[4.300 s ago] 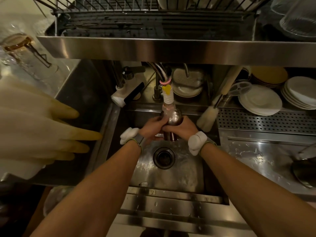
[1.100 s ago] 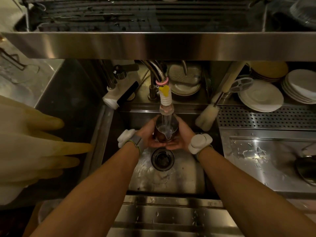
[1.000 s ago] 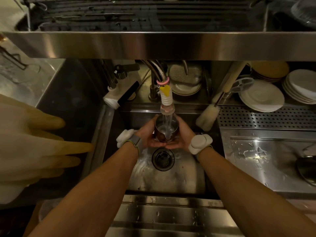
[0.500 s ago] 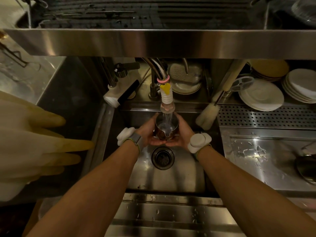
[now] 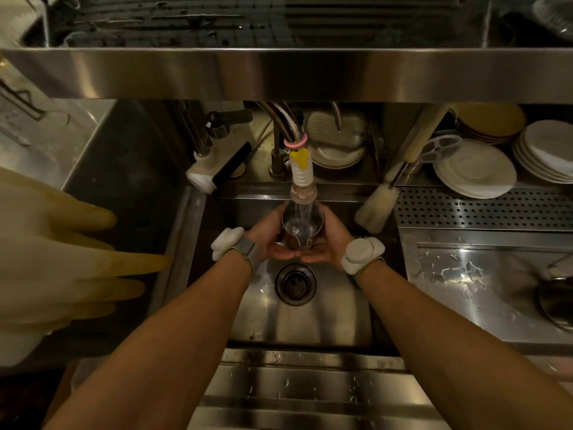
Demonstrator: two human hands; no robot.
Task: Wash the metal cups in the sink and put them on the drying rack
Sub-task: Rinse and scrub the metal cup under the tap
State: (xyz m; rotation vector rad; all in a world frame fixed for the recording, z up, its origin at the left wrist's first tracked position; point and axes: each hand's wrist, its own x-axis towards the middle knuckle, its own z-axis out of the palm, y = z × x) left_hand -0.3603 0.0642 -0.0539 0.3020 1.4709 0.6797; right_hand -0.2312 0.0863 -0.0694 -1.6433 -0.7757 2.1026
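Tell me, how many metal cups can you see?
1. The metal cup is under the faucet, held by the left hand and right hand. Others may be hidden.

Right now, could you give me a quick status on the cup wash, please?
Left hand and right hand cup the metal cup. Tap running into it. Nothing blocking.

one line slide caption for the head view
Both bare hands, left and right, cup a small spouted metal cup under the running tap.

Open sink basin (image 5: pixel 310 321) below; faucet (image 5: pixel 300 169), overhead shelf (image 5: pixel 279 72) crowding above.
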